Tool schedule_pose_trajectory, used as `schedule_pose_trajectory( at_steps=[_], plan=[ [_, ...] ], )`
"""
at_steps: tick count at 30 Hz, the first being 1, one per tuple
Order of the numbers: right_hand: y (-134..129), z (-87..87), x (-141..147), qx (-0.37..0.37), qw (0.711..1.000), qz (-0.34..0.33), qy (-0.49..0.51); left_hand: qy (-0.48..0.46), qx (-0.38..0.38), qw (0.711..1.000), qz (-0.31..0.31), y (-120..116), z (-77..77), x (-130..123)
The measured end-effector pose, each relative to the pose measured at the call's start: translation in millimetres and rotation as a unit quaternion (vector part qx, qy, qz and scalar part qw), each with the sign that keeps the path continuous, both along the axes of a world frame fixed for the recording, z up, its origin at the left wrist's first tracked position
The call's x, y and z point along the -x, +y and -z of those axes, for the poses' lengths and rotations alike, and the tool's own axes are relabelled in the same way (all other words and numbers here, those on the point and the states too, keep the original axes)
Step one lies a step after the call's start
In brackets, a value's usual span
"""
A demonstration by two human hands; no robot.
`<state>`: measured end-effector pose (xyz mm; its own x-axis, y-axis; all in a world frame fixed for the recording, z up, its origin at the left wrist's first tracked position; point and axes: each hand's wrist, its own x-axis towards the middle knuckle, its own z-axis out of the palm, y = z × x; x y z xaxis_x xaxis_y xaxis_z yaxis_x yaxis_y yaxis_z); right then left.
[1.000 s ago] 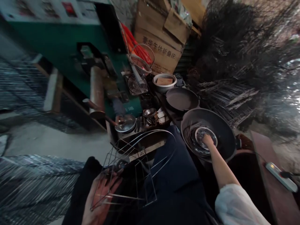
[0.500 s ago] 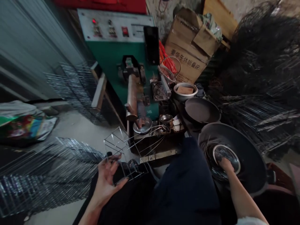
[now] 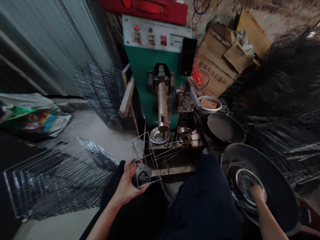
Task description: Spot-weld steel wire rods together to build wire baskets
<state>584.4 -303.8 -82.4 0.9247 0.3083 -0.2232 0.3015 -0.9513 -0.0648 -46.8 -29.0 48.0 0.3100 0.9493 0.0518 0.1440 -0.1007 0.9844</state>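
My left hand (image 3: 127, 182) is at the lower middle, its thumb and fingers closed round the near end of a thin wire frame (image 3: 153, 155). This frame has a box-like end, and longer wires run from it to the right, under the machine's copper-coloured electrode arm (image 3: 163, 106). My right hand (image 3: 257, 193) reaches down into a round metal bowl (image 3: 265, 190). Its fingertips are partly hidden, and I cannot make out what they hold. The bowl sits in a big dark pan (image 3: 280, 200), with bent wire pieces (image 3: 231, 173) lying beside it.
A green machine (image 3: 140, 63) with a lit red lamp stands ahead. Under its arm is a shallow metal dish (image 3: 155, 136). Stacked wire grids (image 3: 67, 180) lie at left. At right are a smaller dark pan (image 3: 225, 128), a cardboard box (image 3: 212, 63) and heaped wire (image 3: 287, 130).
The view has swung left, so things appear further right. My left hand, spread beside the wire frame before, has closed on it. My right hand stays in the bowl.
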Motion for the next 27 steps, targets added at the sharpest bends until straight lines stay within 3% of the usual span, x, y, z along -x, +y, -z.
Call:
schedule_pose_trajectory(
  at_steps=[8, 11, 13, 14, 16, 18, 20, 22, 24, 27],
  plan=[
    [24, -24.2, 6, -0.02, 1.0, 0.016, 0.005, -0.017, -0.037, 0.999, 0.013, 7, -4.7, 6],
    [57, -45.6, 16, -0.055, 0.998, -0.027, 0.004, -0.017, -0.046, 0.999, 0.023, 7, -6.7, 8],
    [95, -71.7, 41, -0.114, 0.989, -0.091, 0.024, -0.022, -0.053, 0.998, 0.026, 7, -7.9, 7],
    [118, -88.6, 61, -0.184, 0.971, -0.145, 0.053, -0.024, -0.056, 0.998, 0.028, 7, -8.4, 7],
    [165, -127.6, 115, -0.323, 0.889, -0.294, 0.134, -0.021, -0.061, 0.997, 0.033, 6, -8.7, 4],
    [208, -165.8, 176, -0.385, 0.8, -0.426, 0.174, -0.013, -0.062, 0.997, 0.042, 5, -8.6, 2],
    [241, -193.4, 231, -0.402, 0.72, -0.538, 0.176, -0.012, -0.059, 0.997, 0.044, 3, -8.1, 1],
    [264, -205.1, 269, -0.396, 0.654, -0.627, 0.147, -0.017, -0.054, 0.998, 0.039, 1, -7.0, 3],
    [278, -203.2, 288, -0.381, 0.61, -0.686, 0.115, -0.024, -0.053, 0.998, 0.038, 0, -5.4, 5],
    [287, -191.5, 296, -0.351, 0.591, -0.722, 0.08, -0.04, -0.054, 0.997, 0.046, 1, -3.1, 10]
  ],
)
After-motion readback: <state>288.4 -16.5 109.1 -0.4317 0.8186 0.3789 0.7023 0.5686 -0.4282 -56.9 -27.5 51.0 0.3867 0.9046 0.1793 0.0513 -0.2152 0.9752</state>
